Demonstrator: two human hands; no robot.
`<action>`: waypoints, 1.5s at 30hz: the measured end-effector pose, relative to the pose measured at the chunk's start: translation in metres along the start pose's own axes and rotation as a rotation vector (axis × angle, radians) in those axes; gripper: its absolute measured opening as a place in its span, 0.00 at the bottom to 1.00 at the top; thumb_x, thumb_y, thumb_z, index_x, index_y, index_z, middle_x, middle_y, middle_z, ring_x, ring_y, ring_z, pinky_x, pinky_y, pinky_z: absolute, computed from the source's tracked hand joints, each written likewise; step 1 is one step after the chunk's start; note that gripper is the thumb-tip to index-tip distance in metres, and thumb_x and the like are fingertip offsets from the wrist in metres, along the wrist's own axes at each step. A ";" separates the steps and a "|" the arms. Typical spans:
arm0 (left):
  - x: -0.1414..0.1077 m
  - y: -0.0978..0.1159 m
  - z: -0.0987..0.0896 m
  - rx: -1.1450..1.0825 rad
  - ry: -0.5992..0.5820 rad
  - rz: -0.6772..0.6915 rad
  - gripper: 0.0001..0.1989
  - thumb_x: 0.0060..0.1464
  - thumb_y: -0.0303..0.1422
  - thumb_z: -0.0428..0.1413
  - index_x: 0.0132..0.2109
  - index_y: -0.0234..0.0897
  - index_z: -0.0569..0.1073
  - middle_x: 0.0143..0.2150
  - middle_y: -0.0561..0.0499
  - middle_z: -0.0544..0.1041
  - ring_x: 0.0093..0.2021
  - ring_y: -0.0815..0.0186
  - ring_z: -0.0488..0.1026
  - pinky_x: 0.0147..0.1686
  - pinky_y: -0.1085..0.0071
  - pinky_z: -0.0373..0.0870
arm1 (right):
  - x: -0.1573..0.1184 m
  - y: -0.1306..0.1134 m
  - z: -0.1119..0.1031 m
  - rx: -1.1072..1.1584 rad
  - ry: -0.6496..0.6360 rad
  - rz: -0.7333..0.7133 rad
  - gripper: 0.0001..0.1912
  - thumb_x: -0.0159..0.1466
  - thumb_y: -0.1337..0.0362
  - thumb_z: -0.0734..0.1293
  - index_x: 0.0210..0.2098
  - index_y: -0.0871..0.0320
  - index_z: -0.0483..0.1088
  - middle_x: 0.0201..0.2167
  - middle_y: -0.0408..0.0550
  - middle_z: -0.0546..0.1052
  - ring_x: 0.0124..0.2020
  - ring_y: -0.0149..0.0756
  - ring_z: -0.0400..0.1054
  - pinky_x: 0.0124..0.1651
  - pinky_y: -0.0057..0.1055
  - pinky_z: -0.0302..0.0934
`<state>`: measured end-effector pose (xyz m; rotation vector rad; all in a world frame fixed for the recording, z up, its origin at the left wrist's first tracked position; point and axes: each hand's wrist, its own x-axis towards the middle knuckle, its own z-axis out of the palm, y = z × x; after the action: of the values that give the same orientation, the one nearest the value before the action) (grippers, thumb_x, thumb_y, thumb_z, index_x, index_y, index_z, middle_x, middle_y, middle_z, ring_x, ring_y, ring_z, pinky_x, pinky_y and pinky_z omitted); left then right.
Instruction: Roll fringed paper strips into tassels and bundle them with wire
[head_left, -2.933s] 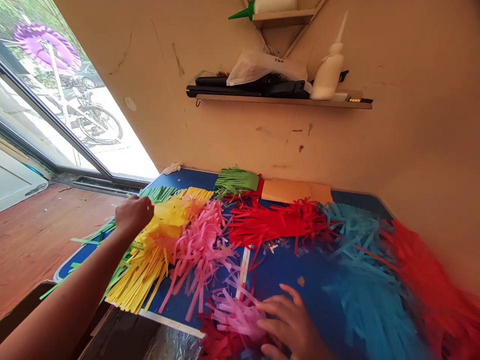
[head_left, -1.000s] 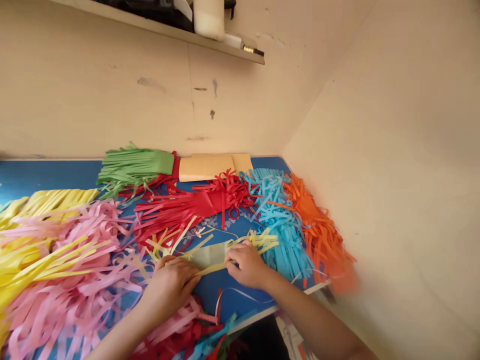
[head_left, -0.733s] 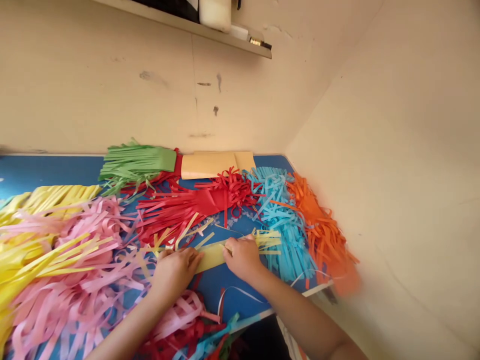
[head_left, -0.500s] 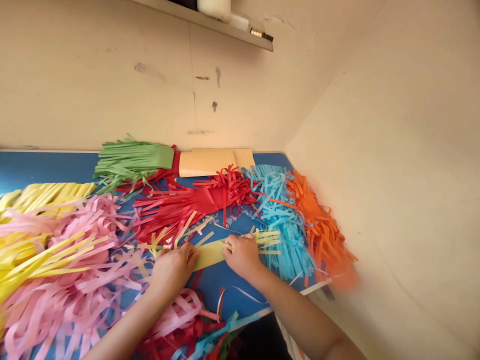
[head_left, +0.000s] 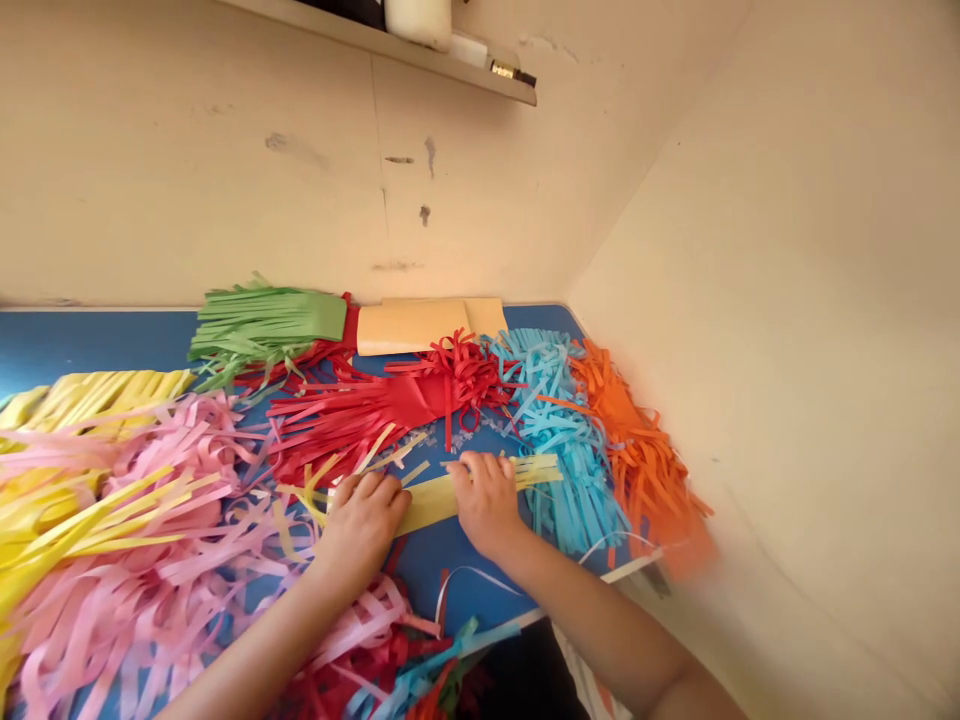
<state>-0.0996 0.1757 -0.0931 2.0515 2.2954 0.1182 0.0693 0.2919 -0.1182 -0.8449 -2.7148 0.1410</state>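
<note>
A pale yellow strip of paper point(head_left: 430, 504) with fringed ends lies across the blue table in front of me. My left hand point(head_left: 365, 515) is over its left part, fingers bent and close together on the paper. My right hand point(head_left: 486, 503) grips the strip farther right, its fingers curled over the upper edge. Thin cut fringes reach out past the right hand over light blue fringed paper point(head_left: 566, 430). Beyond the strip is a red fringed paper bundle point(head_left: 420, 398). The paper under both palms is hidden.
Pink fringes point(head_left: 172, 540) and yellow fringes point(head_left: 112, 395) heap up on the left. Green fringed paper point(head_left: 277, 315) and folded tan paper point(head_left: 412, 328) lie along the wall. Orange fringes point(head_left: 634, 430) hang at the right edge. A shelf point(head_left: 360, 42) juts out above.
Both hands have shifted slightly on the yellow strip, with the fingers laid more over it. The fringes at its right end now lie closer together.
</note>
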 end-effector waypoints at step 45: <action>-0.015 -0.013 0.024 -0.087 0.229 -0.240 0.19 0.60 0.40 0.50 0.25 0.42 0.77 0.33 0.49 0.80 0.40 0.53 0.73 0.49 0.47 0.57 | 0.050 0.027 -0.011 0.182 -0.459 0.038 0.14 0.61 0.60 0.67 0.20 0.57 0.73 0.24 0.40 0.78 0.30 0.31 0.68 0.40 0.32 0.46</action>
<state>-0.1085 0.1598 -0.1188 1.7872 2.5964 0.4536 0.0477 0.3427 -0.0996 -0.8995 -3.0373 0.6536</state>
